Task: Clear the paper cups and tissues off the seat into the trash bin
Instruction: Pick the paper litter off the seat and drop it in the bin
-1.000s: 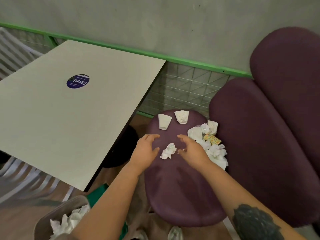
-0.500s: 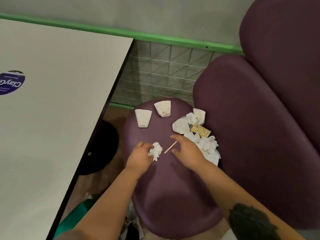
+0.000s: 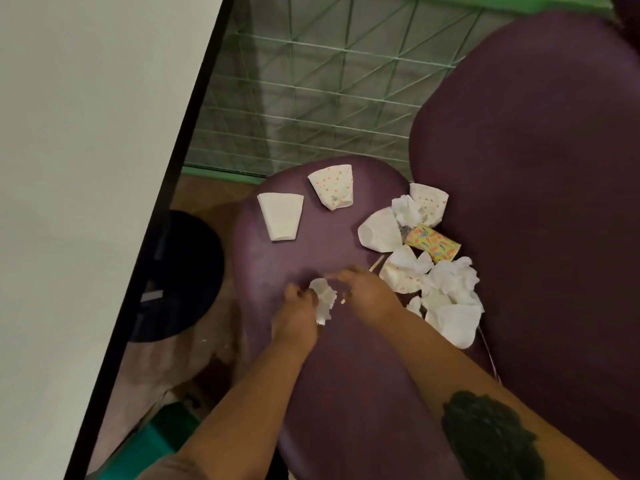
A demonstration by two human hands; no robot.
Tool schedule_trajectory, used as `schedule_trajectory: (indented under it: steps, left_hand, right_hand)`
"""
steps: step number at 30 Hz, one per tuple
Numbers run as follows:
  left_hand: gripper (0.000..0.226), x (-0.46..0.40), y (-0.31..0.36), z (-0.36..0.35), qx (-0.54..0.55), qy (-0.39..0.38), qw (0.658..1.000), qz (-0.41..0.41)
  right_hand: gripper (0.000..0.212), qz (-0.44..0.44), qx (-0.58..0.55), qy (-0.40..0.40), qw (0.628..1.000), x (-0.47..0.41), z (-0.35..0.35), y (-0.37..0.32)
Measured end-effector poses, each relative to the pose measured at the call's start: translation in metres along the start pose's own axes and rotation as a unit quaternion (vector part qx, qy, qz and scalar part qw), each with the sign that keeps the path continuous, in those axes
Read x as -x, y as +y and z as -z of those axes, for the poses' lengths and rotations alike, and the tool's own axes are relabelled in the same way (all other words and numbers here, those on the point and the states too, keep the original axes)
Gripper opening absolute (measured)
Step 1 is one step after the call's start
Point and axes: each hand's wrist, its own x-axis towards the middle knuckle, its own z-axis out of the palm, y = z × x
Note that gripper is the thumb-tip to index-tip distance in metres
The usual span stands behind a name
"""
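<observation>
Lying flat, wooden stick (image 3: 376, 263) pointing up-right

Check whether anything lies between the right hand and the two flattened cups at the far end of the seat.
Nothing visible does. The right hand is over the seat beside the crumpled tissue that the left hand holds. Bare purple cushion runs from there to the plain cup and the dotted cup.

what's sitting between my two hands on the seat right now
In the head view, a crumpled tissue lies between the left hand and right hand, with the left hand's fingers curled on it.
</observation>
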Motion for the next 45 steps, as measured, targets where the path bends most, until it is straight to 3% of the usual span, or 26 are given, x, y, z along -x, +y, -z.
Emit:
schedule_trajectory:
  steps: [6, 9, 13, 19, 23, 26, 31, 38, 45]
  left_hand:
    - [0.032, -0.015, -0.023, -0.029, 0.041, 0.014, 0.998, -0.044]
    - [0.025, -0.016, -0.032, -0.036, 0.087, 0.040, 0.995, -0.014]
    - [0.017, -0.016, -0.036, -0.035, 0.091, 0.004, 0.995, -0.044]
    - [0.014, -0.009, -0.022, -0.001, 0.153, 0.029, 0.988, -0.007]
    - [0.004, 0.004, -0.007, 0.030, 0.188, 0.064, 0.980, -0.001]
    - [0.017, 0.017, 0.005, 0.052, 0.199, 0.095, 0.975, 0.008]
    - [0.019, 0.053, 0.022, 0.086, 0.220, 0.166, 0.961, -0.003]
    - [0.010, 0.120, 0.032, 0.108, 0.228, 0.232, 0.946, 0.015]
    - [0.020, 0.184, 0.027, 0.120, 0.225, 0.292, 0.929, 0.015]
  right_hand:
    - [0.028, 0.041, 0.136, -0.128, 0.982, -0.048, -0.054, 0.019]
    - [0.027, 0.090, 0.234, -0.105, 0.962, -0.056, -0.066, 0.029]
    - [0.030, 0.031, 0.186, -0.121, 0.975, -0.054, -0.059, 0.026]
    - [0.031, -0.058, 0.052, -0.041, 0.996, -0.048, -0.018, 0.010]
    - [0.022, -0.036, -0.005, 0.017, 0.999, -0.030, 0.014, -0.011]
    - [0.025, -0.027, -0.036, 0.049, 0.998, -0.014, 0.039, -0.031]
    - [0.028, 0.019, -0.056, 0.087, 0.994, 0.022, 0.074, -0.061]
    - [0.029, 0.092, -0.047, 0.101, 0.989, 0.076, 0.099, -0.089]
    - [0.039, 0.154, -0.026, 0.100, 0.983, 0.126, 0.095, -0.123]
